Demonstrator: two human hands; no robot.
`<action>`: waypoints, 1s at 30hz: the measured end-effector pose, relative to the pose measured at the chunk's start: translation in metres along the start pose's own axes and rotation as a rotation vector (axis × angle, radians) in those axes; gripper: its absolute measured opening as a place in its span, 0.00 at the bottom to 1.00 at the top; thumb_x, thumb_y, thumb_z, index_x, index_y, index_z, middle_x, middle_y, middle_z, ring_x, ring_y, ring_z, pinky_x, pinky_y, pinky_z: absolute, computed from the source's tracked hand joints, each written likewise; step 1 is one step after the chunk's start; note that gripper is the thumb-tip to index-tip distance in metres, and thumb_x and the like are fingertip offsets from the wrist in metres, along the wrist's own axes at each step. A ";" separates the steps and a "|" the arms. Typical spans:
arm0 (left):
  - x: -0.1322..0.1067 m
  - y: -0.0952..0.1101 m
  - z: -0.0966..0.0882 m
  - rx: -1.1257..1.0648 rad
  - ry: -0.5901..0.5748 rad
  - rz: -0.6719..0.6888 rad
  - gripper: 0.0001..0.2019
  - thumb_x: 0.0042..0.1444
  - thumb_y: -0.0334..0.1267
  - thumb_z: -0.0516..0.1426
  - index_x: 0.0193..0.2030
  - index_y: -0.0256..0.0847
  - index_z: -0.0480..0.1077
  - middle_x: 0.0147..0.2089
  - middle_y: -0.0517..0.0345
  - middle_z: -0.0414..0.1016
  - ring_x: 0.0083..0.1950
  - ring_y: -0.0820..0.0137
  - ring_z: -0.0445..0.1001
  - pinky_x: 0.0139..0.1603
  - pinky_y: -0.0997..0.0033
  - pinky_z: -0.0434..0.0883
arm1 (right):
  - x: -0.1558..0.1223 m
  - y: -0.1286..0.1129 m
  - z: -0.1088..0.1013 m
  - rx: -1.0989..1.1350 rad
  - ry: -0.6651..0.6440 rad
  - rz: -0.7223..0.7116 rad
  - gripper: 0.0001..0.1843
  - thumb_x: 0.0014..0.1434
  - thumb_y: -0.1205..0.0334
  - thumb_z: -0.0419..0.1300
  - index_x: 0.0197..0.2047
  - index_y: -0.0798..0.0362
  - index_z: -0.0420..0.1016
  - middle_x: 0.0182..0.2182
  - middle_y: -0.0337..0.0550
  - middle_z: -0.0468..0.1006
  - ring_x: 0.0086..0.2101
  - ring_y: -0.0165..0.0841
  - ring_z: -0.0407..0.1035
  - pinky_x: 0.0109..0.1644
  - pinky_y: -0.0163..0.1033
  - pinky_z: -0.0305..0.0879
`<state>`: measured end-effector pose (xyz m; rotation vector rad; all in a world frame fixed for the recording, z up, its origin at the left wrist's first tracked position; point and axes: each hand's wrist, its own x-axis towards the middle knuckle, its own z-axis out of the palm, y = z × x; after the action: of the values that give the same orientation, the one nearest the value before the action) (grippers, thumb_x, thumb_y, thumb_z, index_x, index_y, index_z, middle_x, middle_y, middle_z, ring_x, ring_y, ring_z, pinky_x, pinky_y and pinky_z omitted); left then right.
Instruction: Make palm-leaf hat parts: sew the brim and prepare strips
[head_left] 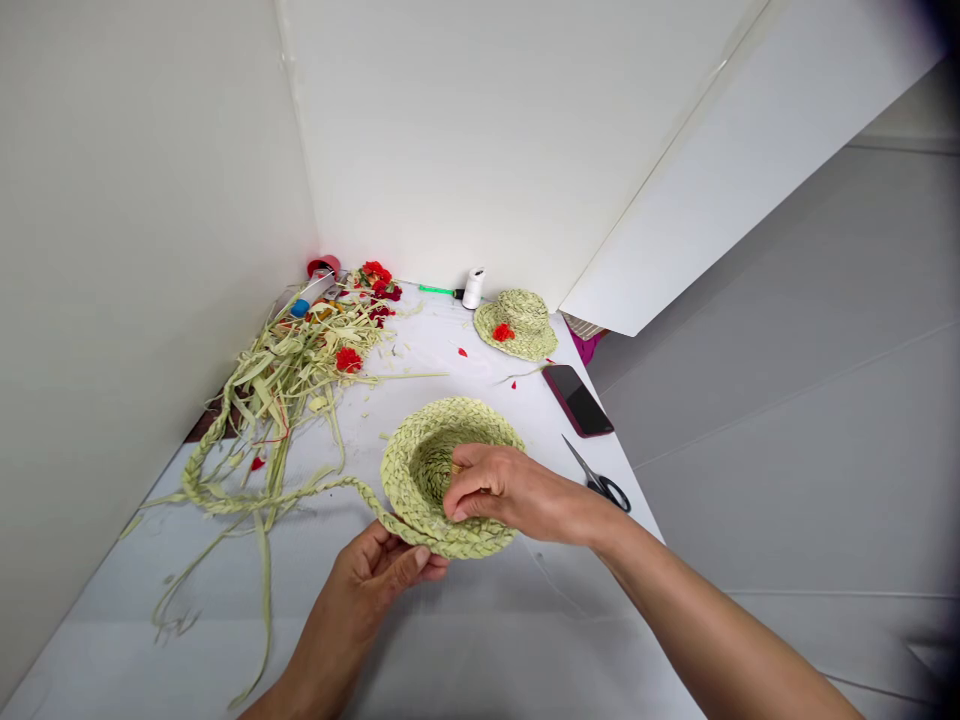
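Observation:
A small hat of pale green braided leaf strips (409, 455) is tilted with its hollow crown facing up towards me. My left hand (386, 575) pinches the near edge of its brim, thumb on top and fingers beneath. From that edge a long loose braid (285, 498) runs left and curves up into a heap of strips. My right hand (499, 490) hovers over the hat's opening with its fingertips pinched together. Whatever lies between those fingertips, if anything, is hidden or too small to make out.
A finished-looking hat with a red flower (529, 318) sits at the back. Scissors (600, 480) and a phone (577, 400) lie at right. Loose strips (300, 350), red flowers (377, 273) and a white thread spool (473, 288) are along the back and left walls (150, 200).

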<state>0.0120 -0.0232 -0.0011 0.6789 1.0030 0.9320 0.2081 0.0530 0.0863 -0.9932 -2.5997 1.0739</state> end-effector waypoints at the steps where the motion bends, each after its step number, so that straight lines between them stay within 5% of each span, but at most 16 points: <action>1: 0.000 0.000 0.000 0.001 -0.006 -0.001 0.15 0.48 0.42 0.66 0.41 0.39 0.77 0.40 0.52 0.82 0.39 0.62 0.79 0.46 0.62 0.76 | 0.002 0.001 0.000 0.024 -0.017 0.003 0.10 0.65 0.66 0.57 0.34 0.53 0.78 0.30 0.37 0.66 0.32 0.27 0.62 0.35 0.33 0.56; 11: -0.002 0.003 -0.001 0.023 -0.049 -0.004 0.13 0.51 0.43 0.65 0.42 0.40 0.77 0.39 0.54 0.81 0.40 0.64 0.78 0.47 0.63 0.75 | 0.015 0.018 0.002 0.278 -0.136 -0.018 0.06 0.62 0.64 0.60 0.36 0.54 0.80 0.31 0.35 0.63 0.31 0.25 0.62 0.35 0.30 0.58; 30: -0.004 0.010 0.003 -0.040 -0.040 -0.033 0.15 0.51 0.45 0.64 0.41 0.38 0.77 0.39 0.53 0.80 0.39 0.64 0.79 0.46 0.64 0.77 | 0.016 0.021 -0.009 0.205 -0.168 0.003 0.05 0.60 0.68 0.61 0.36 0.54 0.80 0.30 0.35 0.67 0.29 0.24 0.62 0.33 0.30 0.57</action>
<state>0.0106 -0.0220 0.0100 0.6432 0.9556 0.9041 0.2100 0.0793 0.0775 -0.8950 -2.5465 1.4488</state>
